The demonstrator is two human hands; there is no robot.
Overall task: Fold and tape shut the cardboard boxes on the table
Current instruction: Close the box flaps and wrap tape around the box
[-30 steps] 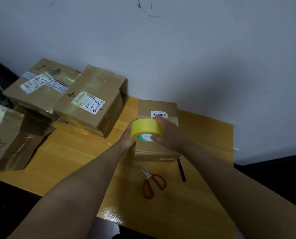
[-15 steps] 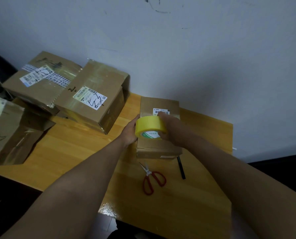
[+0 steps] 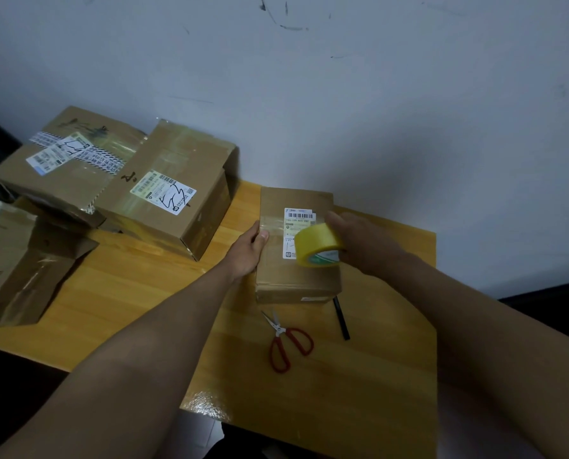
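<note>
A small cardboard box (image 3: 296,250), long axis running away from the person, lies between the hands: the left hand (image 3: 246,248) presses its left edge with thumb on top, the right hand (image 3: 362,241) grips a yellow tape roll (image 3: 318,245) over its right side.

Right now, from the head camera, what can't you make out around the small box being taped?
- Right hand fingers: hidden behind the yellow tape roll.
- Small brown cardboard box label text: too small.
- Tape strip on the box: not discernible.
- Black pen top: tucked behind the box.
</note>
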